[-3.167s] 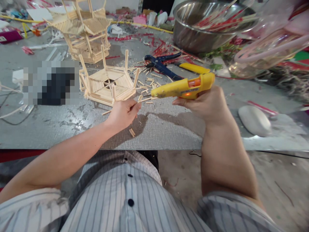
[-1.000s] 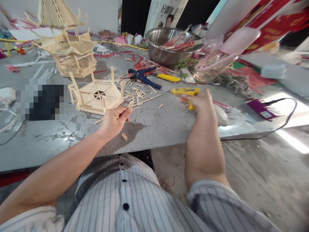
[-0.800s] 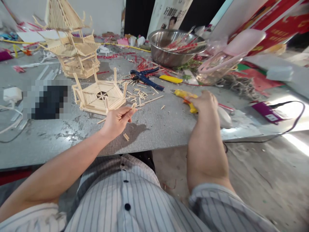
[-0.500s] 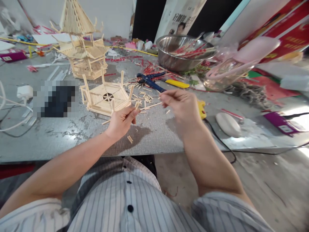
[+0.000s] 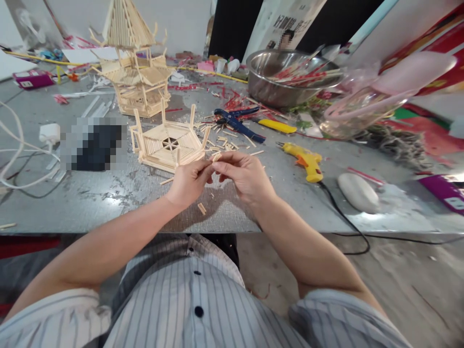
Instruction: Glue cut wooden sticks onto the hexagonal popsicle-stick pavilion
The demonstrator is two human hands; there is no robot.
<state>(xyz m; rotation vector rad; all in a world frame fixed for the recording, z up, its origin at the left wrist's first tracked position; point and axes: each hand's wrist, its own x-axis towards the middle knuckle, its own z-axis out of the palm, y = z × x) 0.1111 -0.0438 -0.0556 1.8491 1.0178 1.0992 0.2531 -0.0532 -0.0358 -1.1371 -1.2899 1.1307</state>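
Observation:
My left hand (image 5: 190, 180) and my right hand (image 5: 243, 175) meet above the grey table (image 5: 108, 203), both pinched on a short wooden stick piece (image 5: 216, 157). Just beyond them stands a low hexagonal wooden stick frame (image 5: 168, 144) with upright posts. A taller stick pagoda (image 5: 134, 67) rises behind it. The yellow glue gun (image 5: 303, 160) lies on the table to the right of my right hand, its black cord running off the edge. Loose stick offcuts (image 5: 224, 142) are scattered between the frame and my hands.
Blue-handled cutters (image 5: 237, 122) and a yellow-handled tool (image 5: 277, 126) lie behind the sticks. A steel bowl (image 5: 286, 82) of red sticks and a clear plastic container (image 5: 362, 108) stand at the back right. A white oval stone (image 5: 358, 192) lies right; white cables (image 5: 21, 159) lie left.
My right hand set the glue gun down on the table and came left to join my left hand on the stick piece. The view has shifted a little leftward.

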